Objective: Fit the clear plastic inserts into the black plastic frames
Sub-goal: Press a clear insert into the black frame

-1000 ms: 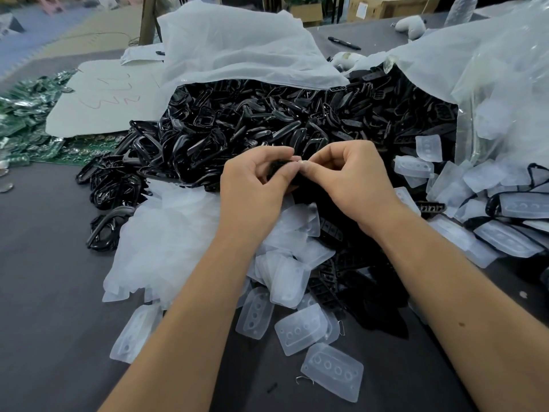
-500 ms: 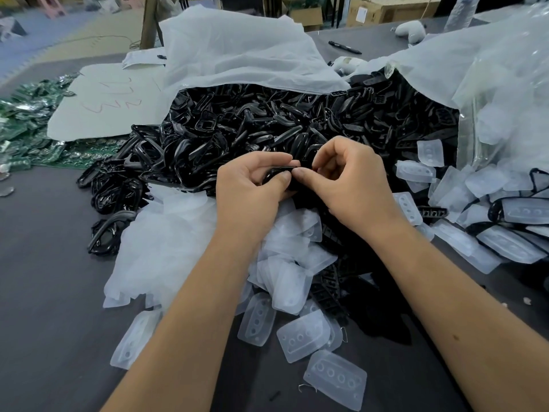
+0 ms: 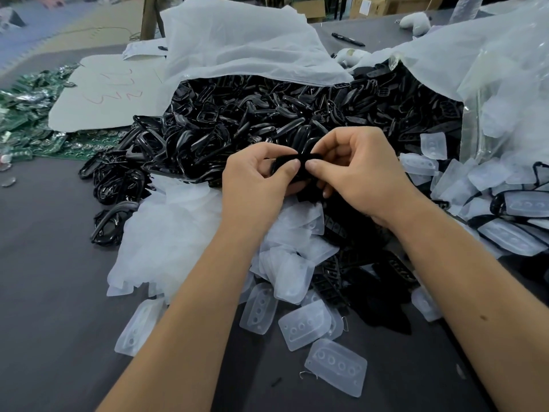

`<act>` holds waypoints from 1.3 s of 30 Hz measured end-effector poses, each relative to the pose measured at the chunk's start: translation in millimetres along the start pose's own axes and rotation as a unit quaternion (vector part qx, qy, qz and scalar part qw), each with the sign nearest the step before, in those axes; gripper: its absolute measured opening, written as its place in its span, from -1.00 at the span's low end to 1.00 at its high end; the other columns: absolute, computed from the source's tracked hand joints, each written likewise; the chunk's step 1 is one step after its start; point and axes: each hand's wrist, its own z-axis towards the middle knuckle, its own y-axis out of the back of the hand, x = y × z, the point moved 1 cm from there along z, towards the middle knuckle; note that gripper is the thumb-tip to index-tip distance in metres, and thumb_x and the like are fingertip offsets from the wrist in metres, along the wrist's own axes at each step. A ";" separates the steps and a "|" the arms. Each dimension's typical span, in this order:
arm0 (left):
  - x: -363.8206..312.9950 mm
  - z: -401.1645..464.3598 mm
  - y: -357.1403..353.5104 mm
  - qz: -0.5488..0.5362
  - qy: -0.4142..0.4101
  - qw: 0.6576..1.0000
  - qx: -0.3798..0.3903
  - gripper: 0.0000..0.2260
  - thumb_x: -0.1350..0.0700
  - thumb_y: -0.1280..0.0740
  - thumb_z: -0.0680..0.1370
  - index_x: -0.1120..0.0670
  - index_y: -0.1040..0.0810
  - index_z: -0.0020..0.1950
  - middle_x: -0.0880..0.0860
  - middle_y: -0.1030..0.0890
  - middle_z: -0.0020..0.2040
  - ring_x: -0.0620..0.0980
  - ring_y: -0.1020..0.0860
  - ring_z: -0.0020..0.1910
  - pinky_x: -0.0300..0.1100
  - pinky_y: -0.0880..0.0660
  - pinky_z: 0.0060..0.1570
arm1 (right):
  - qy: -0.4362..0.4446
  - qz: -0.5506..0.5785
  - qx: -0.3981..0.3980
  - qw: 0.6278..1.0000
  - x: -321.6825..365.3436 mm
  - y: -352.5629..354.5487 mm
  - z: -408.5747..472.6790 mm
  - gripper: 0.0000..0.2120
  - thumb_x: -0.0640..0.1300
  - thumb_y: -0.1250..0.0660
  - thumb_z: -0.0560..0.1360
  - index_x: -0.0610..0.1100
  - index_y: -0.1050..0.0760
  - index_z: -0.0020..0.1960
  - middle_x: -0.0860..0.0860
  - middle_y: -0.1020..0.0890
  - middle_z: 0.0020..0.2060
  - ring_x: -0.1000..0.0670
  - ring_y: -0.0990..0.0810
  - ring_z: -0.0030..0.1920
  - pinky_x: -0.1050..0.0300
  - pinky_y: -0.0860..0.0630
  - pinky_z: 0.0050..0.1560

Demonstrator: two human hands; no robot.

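In the head view, the left hand (image 3: 255, 176) and the right hand (image 3: 356, 171) are meeting above the desk (image 3: 53, 278), both curling their fingers (image 3: 292, 166) around one black frame (image 3: 300, 162) and pinching it with thumbs nearly touching. Whether an insert is sitting in it cannot be told. Behind is lying the pile of black frames (image 3: 252, 114); loose clear inserts (image 3: 303, 325) are lying beneath the forearms.
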 end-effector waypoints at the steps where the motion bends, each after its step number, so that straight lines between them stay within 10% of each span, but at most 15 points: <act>1: -0.8 0.2 0.2 0.000 -0.003 1.000 0.003 -0.90 0.36 -0.43 0.59 0.22 -0.68 0.06 0.33 -0.69 -0.13 0.23 -0.74 -0.08 0.05 -0.71 -0.02 | 0.007 -0.010 0.001 1.000 1.0 -0.1 0.3 -0.88 -0.28 -0.53 0.50 -0.13 -0.62 -0.12 -0.04 -0.69 -0.37 -0.06 -0.68 -0.42 0.16 -0.58 -0.40; 9: -4.5 -0.3 1.6 0.069 -0.079 0.993 -0.060 -0.87 0.38 -0.37 0.59 0.20 -0.66 0.04 0.15 -0.70 -0.06 0.09 -0.74 -0.13 0.00 -0.71 -0.11 | 0.051 -0.110 -0.037 0.992 12.3 1.6 -0.5 -0.71 -0.10 -0.58 0.48 -0.12 -0.47 -0.01 -0.03 -0.67 -0.36 0.10 -0.61 -0.46 0.26 -0.50 -0.38; 15: -0.4 4.9 8.5 0.137 -0.100 0.977 -0.130 -0.87 0.31 -0.40 0.57 0.15 -0.69 0.05 0.04 -0.70 -0.01 0.04 -0.72 -0.02 0.08 -0.68 0.01 | 0.068 -0.247 0.235 0.938 22.5 3.7 -4.4 -0.78 0.06 -0.67 0.34 0.08 -0.66 -0.12 0.13 -0.64 -0.28 0.21 -0.56 -0.31 0.35 -0.44 -0.26; 18: -1.4 3.9 8.0 0.132 -0.100 0.979 -0.117 -0.88 0.32 -0.39 0.58 0.17 -0.69 0.05 0.08 -0.70 -0.01 0.03 -0.73 -0.08 -0.01 -0.70 -0.06 | 0.075 -0.277 0.236 0.928 19.5 1.0 -3.8 -0.74 0.07 -0.68 0.31 0.09 -0.66 -0.10 0.14 -0.63 -0.23 0.22 -0.55 -0.26 0.33 -0.44 -0.24; 28: -4.8 1.6 6.8 0.134 -0.092 0.980 -0.114 -0.85 0.31 -0.41 0.58 0.13 -0.73 0.04 0.05 -0.73 -0.03 0.02 -0.74 -0.10 0.10 -0.69 -0.01 | 0.062 -0.003 0.108 0.992 2.4 12.6 -1.6 -0.87 -0.03 -0.60 0.46 -0.06 -0.70 -0.15 0.01 -0.69 -0.33 0.10 -0.55 -0.34 0.27 -0.47 -0.28; 39: -7.2 -1.9 1.7 0.085 -0.083 0.990 -0.078 -0.85 0.35 -0.40 0.59 0.16 -0.72 0.04 0.05 -0.73 -0.04 0.00 -0.75 -0.27 0.07 -0.72 -0.16 | -0.004 0.201 0.016 0.979 -3.6 3.3 -5.9 -0.81 -0.23 -0.56 0.49 -0.06 -0.56 -0.16 -0.02 -0.61 -0.36 0.07 -0.46 -0.48 0.31 -0.33 -0.51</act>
